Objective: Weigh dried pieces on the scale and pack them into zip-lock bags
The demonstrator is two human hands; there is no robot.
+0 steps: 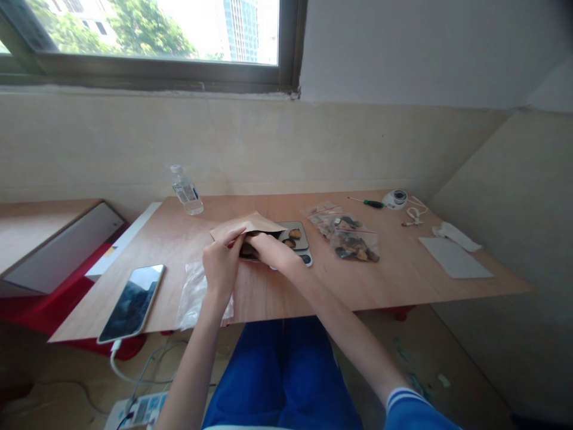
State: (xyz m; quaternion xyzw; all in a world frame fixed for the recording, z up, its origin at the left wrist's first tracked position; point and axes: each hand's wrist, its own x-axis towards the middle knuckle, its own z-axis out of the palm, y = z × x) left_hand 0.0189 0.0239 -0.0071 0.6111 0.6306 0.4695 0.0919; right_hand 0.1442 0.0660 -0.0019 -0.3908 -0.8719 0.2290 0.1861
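Observation:
Pinched in my left hand (222, 257) is the rim of a brown paper bag (250, 223), which lies with its mouth towards me. My right hand (267, 248) reaches into that mouth, and its fingers are hidden inside. Right behind the bag is a small kitchen scale (307, 258), partly covered by the bag and my right hand. A few brown dried pieces (294, 233) rest on its plate. Near my left wrist lies an empty-looking clear plastic bag (192, 292).
Clear zip bags with dark dried pieces (356, 246) lie right of the scale. Further right are a screwdriver (373, 203), a white camera (394, 199) with cable and a white sheet (455, 258). A water bottle (187, 192) and a plugged-in phone (133, 303) are on the left.

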